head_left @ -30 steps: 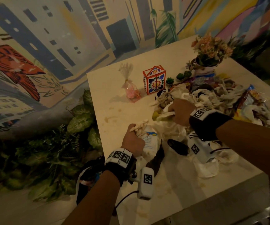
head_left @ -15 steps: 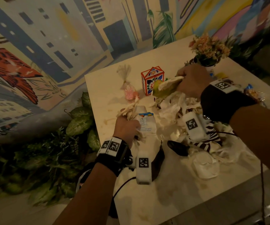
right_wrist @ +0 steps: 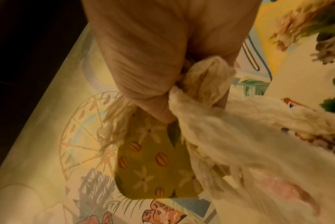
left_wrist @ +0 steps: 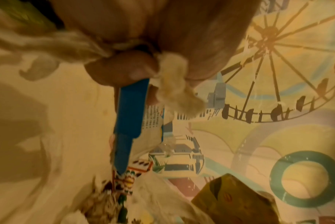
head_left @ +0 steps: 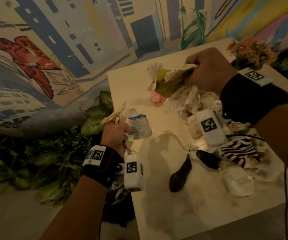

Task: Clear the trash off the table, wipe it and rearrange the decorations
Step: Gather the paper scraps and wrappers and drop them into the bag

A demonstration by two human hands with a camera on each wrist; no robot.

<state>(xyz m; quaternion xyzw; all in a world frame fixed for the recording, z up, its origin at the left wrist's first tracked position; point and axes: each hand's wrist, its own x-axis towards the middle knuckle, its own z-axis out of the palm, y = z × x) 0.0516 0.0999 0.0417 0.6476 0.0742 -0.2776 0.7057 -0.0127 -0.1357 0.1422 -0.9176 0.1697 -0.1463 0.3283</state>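
My left hand [head_left: 116, 134] grips crumpled tissue [head_left: 114, 116] and a clear plastic bottle with a blue label [head_left: 138, 124] near the table's left edge; the left wrist view shows the blue label [left_wrist: 130, 115] under my thumb. My right hand [head_left: 207, 70] is lifted over the white table [head_left: 183, 205], gripping a yellow-green wrapper [head_left: 164, 82] and crumpled tissue [head_left: 179, 70]. The right wrist view shows the wrapper [right_wrist: 153, 163] printed with flowers and coffee beans, and tissue [right_wrist: 230, 128] hanging from my fist.
More tissue trash [head_left: 188, 101], a striped wrapper [head_left: 236, 151], two dark peel-like scraps [head_left: 181, 172], and a clear lid [head_left: 238, 182] lie on the table. A pink candy bag [head_left: 156, 97] and flower pot [head_left: 250, 52] stand at the back. Leafy plants [head_left: 44, 153] line the left side.
My right hand lifted the yellow-green wrapper and tissue from the pile and carried them up and left. My left hand, holding bottle and tissue, shifted slightly left toward the table's edge.
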